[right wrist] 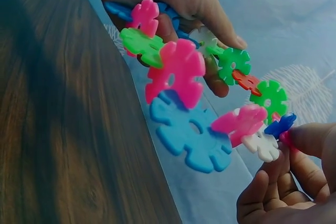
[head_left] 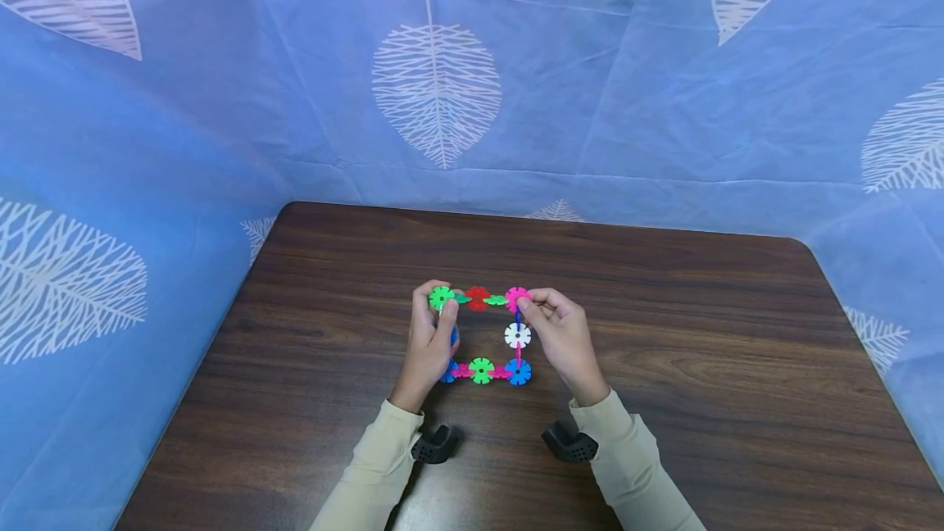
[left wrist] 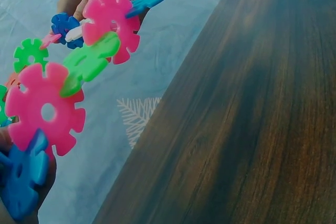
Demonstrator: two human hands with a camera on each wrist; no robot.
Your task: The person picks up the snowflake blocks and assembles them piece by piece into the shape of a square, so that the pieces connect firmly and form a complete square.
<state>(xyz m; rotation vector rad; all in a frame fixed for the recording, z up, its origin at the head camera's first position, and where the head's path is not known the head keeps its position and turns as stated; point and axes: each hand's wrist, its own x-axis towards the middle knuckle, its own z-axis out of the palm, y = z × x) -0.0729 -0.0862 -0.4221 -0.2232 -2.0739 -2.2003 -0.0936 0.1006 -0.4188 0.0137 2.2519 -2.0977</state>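
Notched plastic snowflake discs, slotted into each other, make up a roughly square frame held above the table. At its top left corner is a green disc (head_left: 442, 297), where my left hand (head_left: 424, 347) grips the frame with the thumb in front. My right hand (head_left: 568, 342) pinches the pink disc (head_left: 516, 298) at the top right corner. Between them sits a red disc (head_left: 477, 298). A white disc (head_left: 518, 336) is on the right side, and a blue disc (right wrist: 190, 130) forms the near right corner. My left hand partly hides the left side.
Dark wood-grain table (head_left: 295, 367) extends on all sides of the hands. Blue cloth (head_left: 553, 88) with white leaf prints hangs behind and beside it. Each wrist carries a black device (head_left: 437, 444) close over the tabletop.
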